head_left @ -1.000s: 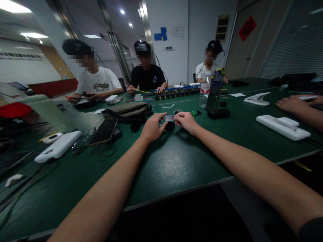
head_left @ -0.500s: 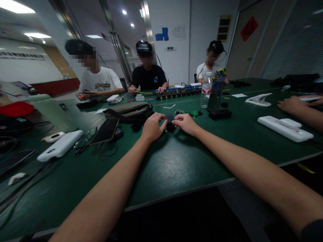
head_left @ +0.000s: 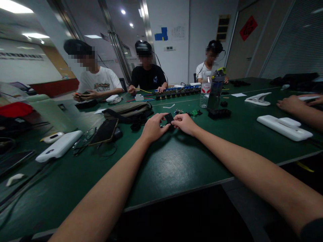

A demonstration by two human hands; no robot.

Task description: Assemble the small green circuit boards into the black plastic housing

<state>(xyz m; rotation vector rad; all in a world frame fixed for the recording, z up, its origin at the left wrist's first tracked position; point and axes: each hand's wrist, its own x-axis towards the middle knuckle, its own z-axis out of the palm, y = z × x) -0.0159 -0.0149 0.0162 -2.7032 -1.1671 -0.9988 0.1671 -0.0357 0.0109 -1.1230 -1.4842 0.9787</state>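
- Green table (head_left: pixel 176 168), near edge bare; both forearms reach out across it.
- Left hand (head_left: pixel 151 128) and right hand (head_left: pixel 185 123) meet mid-table, low over the surface.
- Small black part (head_left: pixel 168 118) sits between them, pinched from both sides: left thumb and fingers close on its left edge, right fingertips on its right edge. Fingers of both hands are drawn together on it, not spread. Whether the part touches the table cannot be told.
- Left of the hands: phone (head_left: pixel 104 131) lying tilted, glasses (head_left: pixel 84 139) just beside it, white case (head_left: pixel 59 146) nearer the table's left end.
- Just behind the hands: olive bag (head_left: pixel 126 109), shut, contents hidden.
- Behind the right hand: small green board (head_left: pixel 193 113) and loose bits, too small to tell; black tray (head_left: pixel 219 113), contents unclear.
- Containers beyond: clear water bottle (head_left: pixel 205 92), upright, level not readable; dark bottle (head_left: pixel 215 90) touching or just beside it, upright, lid on.
- Right side: white unit (head_left: pixel 284 127); a co-worker's hand (head_left: pixel 290 103) rests past it.
- Far edge: three seated people, a row of dark blocks (head_left: pixel 176 92) in front of the middle one.
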